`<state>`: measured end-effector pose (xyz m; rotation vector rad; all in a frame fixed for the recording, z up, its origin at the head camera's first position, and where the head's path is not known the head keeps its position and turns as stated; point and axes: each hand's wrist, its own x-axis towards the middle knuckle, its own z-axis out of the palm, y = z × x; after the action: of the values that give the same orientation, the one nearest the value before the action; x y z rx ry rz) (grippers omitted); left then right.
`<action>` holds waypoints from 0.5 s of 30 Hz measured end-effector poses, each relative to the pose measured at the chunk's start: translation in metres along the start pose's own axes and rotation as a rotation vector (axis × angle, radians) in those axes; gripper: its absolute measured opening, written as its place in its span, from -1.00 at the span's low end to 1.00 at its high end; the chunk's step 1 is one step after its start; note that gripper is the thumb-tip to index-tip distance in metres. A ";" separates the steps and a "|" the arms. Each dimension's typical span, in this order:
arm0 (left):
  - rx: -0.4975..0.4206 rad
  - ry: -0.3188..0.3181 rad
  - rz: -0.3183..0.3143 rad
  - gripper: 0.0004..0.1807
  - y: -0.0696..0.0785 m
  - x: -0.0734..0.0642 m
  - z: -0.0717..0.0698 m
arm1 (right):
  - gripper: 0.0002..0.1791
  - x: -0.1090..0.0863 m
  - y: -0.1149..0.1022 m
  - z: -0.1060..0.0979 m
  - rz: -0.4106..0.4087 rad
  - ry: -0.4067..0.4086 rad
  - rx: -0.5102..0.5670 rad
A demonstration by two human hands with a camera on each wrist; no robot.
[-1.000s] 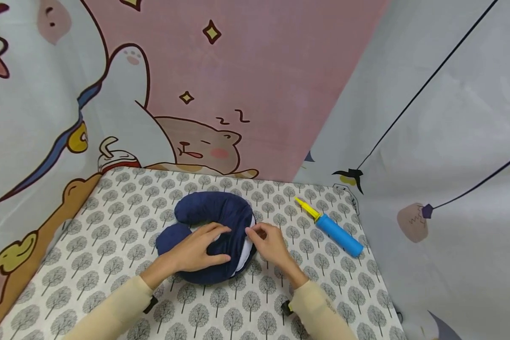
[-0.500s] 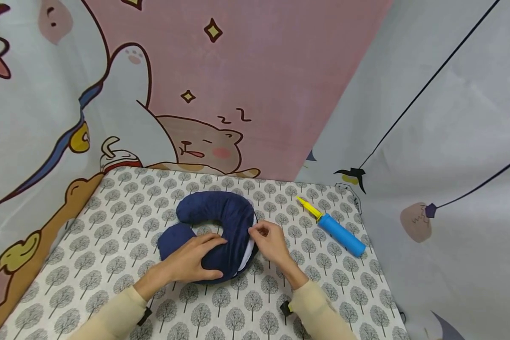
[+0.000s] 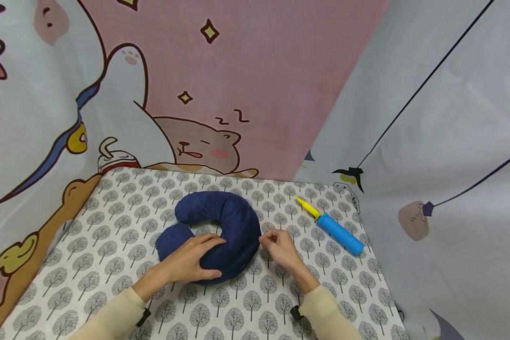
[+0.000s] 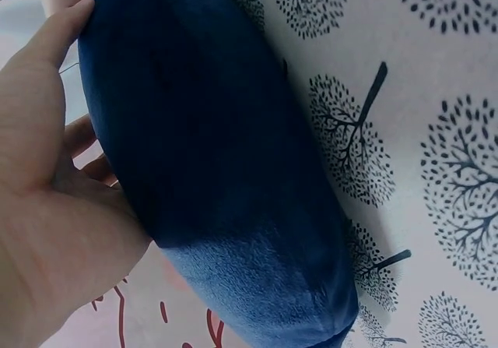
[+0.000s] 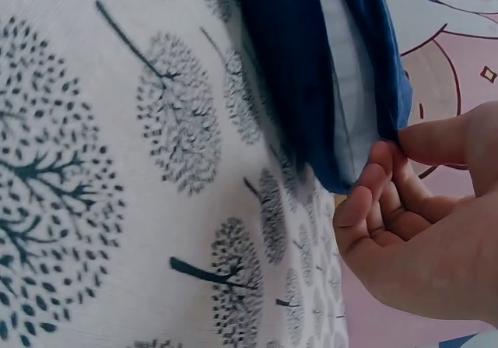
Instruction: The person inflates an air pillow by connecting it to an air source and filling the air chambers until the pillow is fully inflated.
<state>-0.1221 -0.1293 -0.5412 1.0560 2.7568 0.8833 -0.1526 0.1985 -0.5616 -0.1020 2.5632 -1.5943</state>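
Note:
A dark blue U-shaped neck pillow (image 3: pixel 238 226) lies on the tree-patterned cloth, its gap towards the left. My left hand (image 3: pixel 195 257) holds its near arm from above, with the thumb on the near side and the fingers reaching to the inner curve; in the left wrist view the left hand (image 4: pixel 54 184) partly shows beside the plush. At the pillow's right end, my right hand (image 3: pixel 280 246) pinches the cover's edge between thumb and fingers. In the right wrist view, a white inner strip (image 5: pixel 348 75) shows in the cover's open slit, right above the right hand (image 5: pixel 428 216).
A hand pump with a blue barrel (image 3: pixel 340 234) and yellow nozzle (image 3: pixel 308 208) lies to the right on the tree-patterned cloth (image 3: pixel 221 309). Printed cartoon curtains (image 3: pixel 272 94) rise behind and at both sides.
My right hand has moved a little right and nearer with the cover's edge. The white strip has gone out of sight in the head view. My left hand has shifted slightly off the inner curve.

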 end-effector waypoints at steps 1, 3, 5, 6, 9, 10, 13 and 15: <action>0.003 0.001 0.001 -0.11 0.000 0.000 0.000 | -0.82 0.000 0.002 0.000 0.008 -0.011 -0.008; 0.006 -0.003 -0.001 -0.11 0.001 0.000 0.000 | -0.83 0.000 0.005 0.000 0.016 -0.034 -0.021; 0.005 -0.009 -0.002 -0.11 0.002 0.000 0.000 | -0.83 0.001 0.009 0.002 0.020 -0.056 -0.035; 0.004 -0.012 -0.002 -0.11 0.003 0.000 0.000 | -0.83 0.002 0.011 0.003 0.022 -0.068 -0.036; -0.001 -0.020 -0.005 -0.11 0.005 0.000 -0.001 | -0.82 0.002 0.013 0.005 0.020 -0.092 -0.036; -0.001 -0.021 -0.005 -0.11 0.005 0.000 -0.001 | -0.82 0.003 0.013 0.006 0.015 -0.098 -0.041; 0.017 -0.026 -0.005 -0.09 0.006 -0.001 -0.001 | -0.82 0.002 0.010 0.005 0.003 -0.106 -0.062; 0.036 -0.027 0.001 -0.07 0.005 -0.001 -0.001 | -0.82 0.003 0.008 0.004 -0.007 -0.100 -0.081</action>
<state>-0.1188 -0.1271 -0.5379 1.0664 2.7604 0.8154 -0.1546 0.1980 -0.5711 -0.1935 2.5526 -1.4494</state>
